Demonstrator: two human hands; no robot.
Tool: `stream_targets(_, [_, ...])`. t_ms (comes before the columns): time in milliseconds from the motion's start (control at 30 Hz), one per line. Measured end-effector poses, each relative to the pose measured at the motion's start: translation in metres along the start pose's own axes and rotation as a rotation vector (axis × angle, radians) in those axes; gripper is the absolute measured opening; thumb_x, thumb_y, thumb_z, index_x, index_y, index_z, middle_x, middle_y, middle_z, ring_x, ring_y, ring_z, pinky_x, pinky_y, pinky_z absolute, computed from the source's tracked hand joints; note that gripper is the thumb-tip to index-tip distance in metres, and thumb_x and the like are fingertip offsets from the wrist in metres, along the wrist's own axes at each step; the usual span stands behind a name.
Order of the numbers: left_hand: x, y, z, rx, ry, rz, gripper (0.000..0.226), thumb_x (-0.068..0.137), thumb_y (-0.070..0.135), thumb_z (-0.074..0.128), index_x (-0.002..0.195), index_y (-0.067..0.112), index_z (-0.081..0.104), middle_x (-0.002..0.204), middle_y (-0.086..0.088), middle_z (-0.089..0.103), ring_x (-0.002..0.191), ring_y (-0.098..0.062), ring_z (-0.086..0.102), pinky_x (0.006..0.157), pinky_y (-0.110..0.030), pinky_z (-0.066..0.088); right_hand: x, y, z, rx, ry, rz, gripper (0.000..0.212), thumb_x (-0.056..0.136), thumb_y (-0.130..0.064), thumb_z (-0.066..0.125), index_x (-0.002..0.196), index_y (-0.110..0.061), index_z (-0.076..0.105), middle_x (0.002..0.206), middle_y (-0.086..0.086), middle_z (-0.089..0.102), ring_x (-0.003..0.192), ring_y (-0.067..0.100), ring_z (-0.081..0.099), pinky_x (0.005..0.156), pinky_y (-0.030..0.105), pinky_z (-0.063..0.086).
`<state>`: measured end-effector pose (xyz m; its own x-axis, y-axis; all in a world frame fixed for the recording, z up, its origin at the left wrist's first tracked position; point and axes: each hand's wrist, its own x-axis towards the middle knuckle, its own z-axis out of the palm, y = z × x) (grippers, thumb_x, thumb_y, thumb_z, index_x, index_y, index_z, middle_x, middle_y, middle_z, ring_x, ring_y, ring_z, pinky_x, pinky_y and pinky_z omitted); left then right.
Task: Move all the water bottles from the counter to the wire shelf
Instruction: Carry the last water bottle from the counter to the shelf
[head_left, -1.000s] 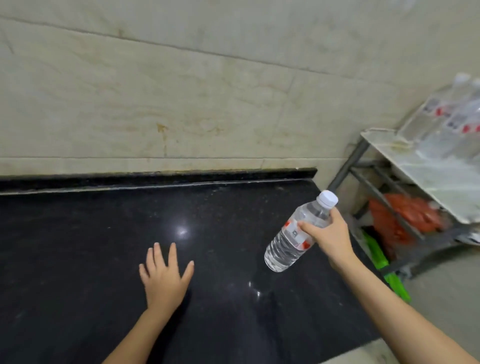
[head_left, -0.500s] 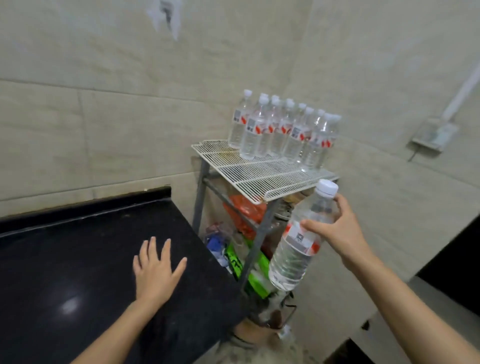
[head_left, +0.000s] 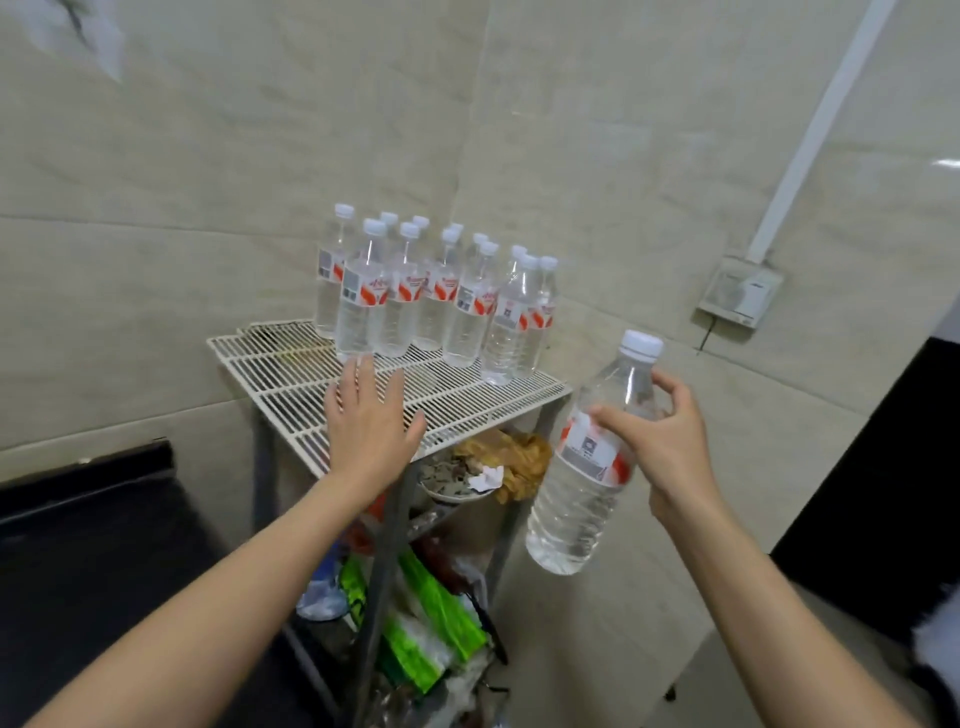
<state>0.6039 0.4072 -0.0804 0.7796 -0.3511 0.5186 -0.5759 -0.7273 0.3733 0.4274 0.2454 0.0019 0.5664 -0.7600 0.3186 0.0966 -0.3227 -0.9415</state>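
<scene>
My right hand (head_left: 670, 441) grips a clear water bottle (head_left: 587, 467) with a white cap and a red and white label, held upright in the air just right of the wire shelf (head_left: 291, 384). Several matching bottles (head_left: 431, 296) stand in rows on the back half of that white shelf. My left hand (head_left: 369, 421) stretches out flat over the shelf's front part, fingers straight, fingertips near the closest bottle. The black counter (head_left: 93, 545) lies at the lower left, with no bottle on the part I see.
Under the shelf sit a dish of scraps (head_left: 457, 478), a brown crumpled bag (head_left: 519, 462) and green packets (head_left: 431, 623). Tiled walls meet in a corner behind the shelf. A wall socket box (head_left: 740, 293) with a white conduit hangs at right. A dark surface (head_left: 883, 493) stands far right.
The view has swung right from the counter to the shelf. My left hand has left the counter and reached over the shelf. My right hand has carried the bottle up beside the shelf.
</scene>
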Motion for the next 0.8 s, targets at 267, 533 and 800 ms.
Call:
stream_targets(267, [0.036, 0.003, 0.049, 0.105, -0.16, -0.092, 0.05, 0.092, 0.03, 0.038, 0.139, 0.014, 0.031, 0.154, -0.02, 0.01, 0.143, -0.038, 0.003, 0.112, -0.056, 0.012, 0.119, -0.007, 0.074, -0.048, -0.124, -0.133, 0.064, 0.062, -0.01, 0.08, 0.109, -0.029, 0.041, 0.106, -0.003, 0.057, 0.086, 0.007, 0.061, 0.069, 0.024, 0.055])
stream_targets(533, [0.039, 0.005, 0.053, 0.253, -0.294, -0.164, 0.054, 0.097, 0.031, 0.024, 0.145, 0.014, 0.008, 0.155, -0.021, -0.012, 0.142, -0.038, -0.016, 0.114, -0.054, -0.001, 0.184, 0.021, 0.195, -0.153, -0.303, -0.226, 0.071, 0.069, -0.025, 0.076, 0.129, -0.023, 0.038, 0.129, -0.003, 0.049, 0.111, 0.014, 0.05, 0.094, 0.029, 0.041])
stream_targets(800, [0.039, 0.009, 0.054, 0.261, -0.311, -0.255, 0.054, 0.096, 0.035, 0.018, 0.145, 0.014, 0.01, 0.156, -0.018, 0.0, 0.144, -0.033, -0.004, 0.116, -0.048, 0.002, 0.224, 0.046, 0.255, -0.308, -0.364, -0.279, 0.076, 0.074, -0.04, 0.07, 0.136, -0.028, 0.028, 0.135, 0.002, 0.051, 0.109, 0.027, 0.057, 0.083, 0.036, 0.047])
